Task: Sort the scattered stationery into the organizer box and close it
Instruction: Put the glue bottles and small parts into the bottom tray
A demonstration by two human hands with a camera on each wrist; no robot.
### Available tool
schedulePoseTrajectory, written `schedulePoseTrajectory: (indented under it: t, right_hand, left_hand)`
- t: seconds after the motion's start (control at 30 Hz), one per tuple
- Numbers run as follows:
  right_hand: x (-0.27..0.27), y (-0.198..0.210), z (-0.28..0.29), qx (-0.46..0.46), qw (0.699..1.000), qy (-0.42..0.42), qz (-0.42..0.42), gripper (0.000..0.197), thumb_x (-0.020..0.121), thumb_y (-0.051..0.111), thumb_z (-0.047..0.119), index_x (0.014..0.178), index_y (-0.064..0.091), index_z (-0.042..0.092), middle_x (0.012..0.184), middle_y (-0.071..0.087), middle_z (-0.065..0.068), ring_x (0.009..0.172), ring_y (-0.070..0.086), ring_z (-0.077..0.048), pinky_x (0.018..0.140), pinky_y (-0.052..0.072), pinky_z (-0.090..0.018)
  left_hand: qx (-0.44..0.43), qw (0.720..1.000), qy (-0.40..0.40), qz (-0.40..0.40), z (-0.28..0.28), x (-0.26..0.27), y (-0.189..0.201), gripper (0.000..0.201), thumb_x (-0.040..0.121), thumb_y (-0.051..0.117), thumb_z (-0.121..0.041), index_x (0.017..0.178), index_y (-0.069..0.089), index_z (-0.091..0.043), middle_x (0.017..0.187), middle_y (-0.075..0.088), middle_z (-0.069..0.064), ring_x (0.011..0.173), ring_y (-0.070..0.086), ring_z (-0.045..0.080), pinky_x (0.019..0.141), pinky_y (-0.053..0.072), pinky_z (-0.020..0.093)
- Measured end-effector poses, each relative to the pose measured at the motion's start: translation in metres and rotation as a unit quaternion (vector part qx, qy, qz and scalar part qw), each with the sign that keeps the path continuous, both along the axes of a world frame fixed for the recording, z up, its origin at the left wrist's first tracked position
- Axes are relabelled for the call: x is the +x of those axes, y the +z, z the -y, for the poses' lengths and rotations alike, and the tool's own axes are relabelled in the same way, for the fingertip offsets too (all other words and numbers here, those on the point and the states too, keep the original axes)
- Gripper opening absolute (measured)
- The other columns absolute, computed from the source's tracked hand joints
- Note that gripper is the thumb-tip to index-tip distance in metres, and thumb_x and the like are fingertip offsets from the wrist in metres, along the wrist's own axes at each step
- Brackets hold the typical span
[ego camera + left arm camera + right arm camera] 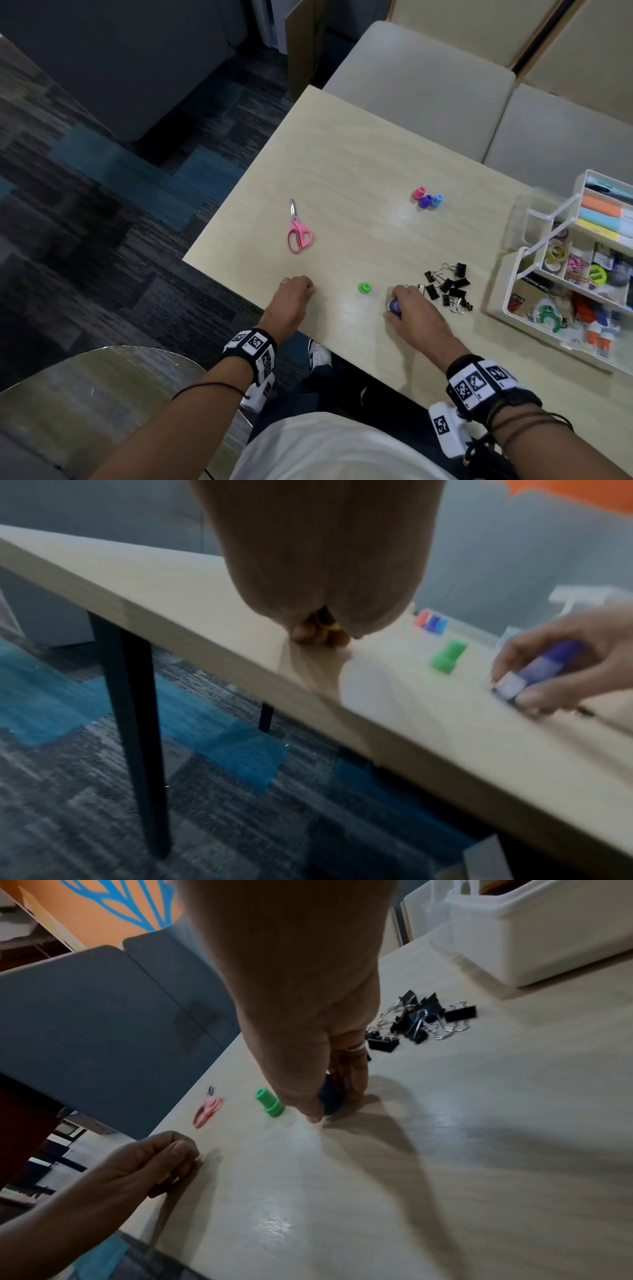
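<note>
My right hand [399, 301] grips a purple-and-white stamp-like piece [537, 669] that rests on the table, beside a pile of black binder clips [447, 286]. My left hand [301, 287] lies near the table's left edge with its fingers curled round a small yellow item [166, 1176], mostly hidden. A green stamp [364, 287] stands between the hands. Pink scissors [297, 231] lie further back on the left. Pink, purple and blue stamps [427, 197] cluster mid-table. The white organizer box [513, 294] stands open at the right, full of stationery.
The light wooden table [359, 164] drops off at its left edge to patterned carpet [85, 205]. Beige seat cushions [428, 85] lie behind the table. A round chair seat [85, 394] sits at lower left.
</note>
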State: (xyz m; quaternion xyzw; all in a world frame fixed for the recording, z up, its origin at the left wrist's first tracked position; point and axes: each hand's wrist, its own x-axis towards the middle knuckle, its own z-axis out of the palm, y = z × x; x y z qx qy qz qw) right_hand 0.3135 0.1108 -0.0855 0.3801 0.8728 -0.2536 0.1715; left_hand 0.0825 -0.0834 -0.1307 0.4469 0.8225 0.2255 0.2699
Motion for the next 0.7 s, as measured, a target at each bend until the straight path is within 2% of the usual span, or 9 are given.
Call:
schedulePoseTrajectory:
  t: [0.1, 0.17, 0.27, 0.4, 0.47, 0.57, 0.63, 0.67, 0.7]
  right_hand:
    - [-0.017, 0.003, 0.001, 0.036, 0.999, 0.032, 0.005, 0.03, 0.097, 0.068, 0.041, 0.114, 0.056, 0.02, 0.107, 0.056, 0.0, 0.094, 0.063, -0.024, 0.074, 0.048, -0.034]
    - [-0.03, 0.005, 0.002, 0.089, 0.993, 0.069, 0.017, 0.04, 0.093, 0.068, 0.051, 0.118, 0.058, 0.021, 0.11, 0.06, -0.001, 0.097, 0.061, -0.022, 0.082, 0.049, -0.035]
    - [-0.053, 0.01, 0.005, 0.145, 0.983, 0.111, 0.0, 0.053, 0.083, 0.071, 0.06, 0.119, 0.061, 0.024, 0.11, 0.063, -0.002, 0.101, 0.059, -0.024, 0.092, 0.049, -0.041]
    - [-0.083, 0.014, 0.006, 0.111, 0.981, 0.159, 0.026, 0.034, 0.09, 0.069, 0.04, 0.12, 0.064, 0.024, 0.112, 0.065, -0.003, 0.104, 0.063, -0.027, 0.093, 0.046, -0.042]
    - [-0.093, 0.013, 0.005, 0.076, 0.984, 0.157, 0.033, 0.015, 0.091, 0.063, 0.018, 0.105, 0.065, 0.02, 0.107, 0.062, -0.005, 0.098, 0.064, -0.029, 0.082, 0.046, -0.038]
    - [-0.102, 0.011, -0.005, 0.012, 0.994, 0.105, 0.029, 0.015, 0.086, 0.057, 0.0, 0.084, 0.062, 0.014, 0.102, 0.058, -0.008, 0.091, 0.064, -0.031, 0.07, 0.045, -0.033]
    - [-0.104, 0.014, -0.015, 0.006, 0.998, 0.068, -0.003, 0.01, 0.091, 0.058, 0.004, 0.091, 0.061, 0.014, 0.105, 0.06, -0.007, 0.09, 0.063, -0.028, 0.073, 0.05, -0.036]
    - [-0.104, 0.016, -0.025, 0.015, 0.999, 0.043, -0.029, 0.009, 0.093, 0.06, 0.008, 0.1, 0.061, 0.014, 0.108, 0.061, -0.007, 0.09, 0.063, -0.027, 0.077, 0.054, -0.038]
    - [-0.102, 0.017, -0.037, 0.023, 0.998, 0.009, -0.053, 0.018, 0.094, 0.061, 0.012, 0.111, 0.06, 0.013, 0.112, 0.061, -0.008, 0.093, 0.063, -0.027, 0.082, 0.055, -0.041]
  left_hand:
    - [0.022, 0.998, -0.005, 0.055, -0.004, 0.005, 0.004, 0.04, 0.11, 0.028, -0.047, 0.09, 0.049, -0.02, 0.081, 0.054, 0.002, 0.076, 0.047, 0.027, 0.067, 0.039, 0.047]
    - [0.042, 0.996, -0.013, 0.083, -0.006, 0.007, 0.007, 0.051, 0.108, 0.022, -0.057, 0.091, 0.051, -0.018, 0.08, 0.056, 0.002, 0.074, 0.052, 0.026, 0.067, 0.044, 0.05]
    - [0.062, 0.993, -0.028, 0.094, -0.013, 0.009, 0.018, 0.041, 0.111, 0.03, -0.045, 0.095, 0.054, -0.015, 0.08, 0.057, 0.001, 0.072, 0.052, 0.021, 0.066, 0.043, 0.043]
    - [0.072, 0.993, -0.023, 0.095, -0.024, 0.005, 0.026, 0.026, 0.112, 0.038, -0.036, 0.099, 0.054, -0.019, 0.08, 0.056, -0.006, 0.072, 0.052, 0.014, 0.066, 0.041, 0.035]
    - [0.076, 0.993, -0.021, 0.089, -0.03, 0.003, 0.027, 0.025, 0.111, 0.039, -0.038, 0.1, 0.054, -0.021, 0.08, 0.055, -0.006, 0.072, 0.052, 0.012, 0.066, 0.042, 0.035]
    - [0.083, 0.992, -0.02, 0.093, -0.043, 0.001, 0.031, 0.026, 0.111, 0.039, -0.038, 0.101, 0.055, -0.02, 0.082, 0.056, -0.006, 0.074, 0.053, 0.014, 0.067, 0.042, 0.034]
    - [0.085, 0.991, -0.022, 0.097, -0.048, 0.0, 0.032, 0.026, 0.111, 0.04, -0.038, 0.102, 0.056, -0.02, 0.084, 0.057, -0.007, 0.077, 0.054, 0.014, 0.069, 0.044, 0.034]
    - [0.082, 0.991, -0.025, 0.099, -0.052, -0.001, 0.032, 0.025, 0.111, 0.041, -0.038, 0.102, 0.056, -0.021, 0.086, 0.057, -0.008, 0.078, 0.054, 0.013, 0.07, 0.044, 0.033]
    - [0.077, 0.992, -0.028, 0.099, -0.054, -0.001, 0.032, 0.023, 0.111, 0.042, -0.038, 0.102, 0.056, -0.022, 0.087, 0.057, -0.009, 0.079, 0.054, 0.012, 0.071, 0.045, 0.032]
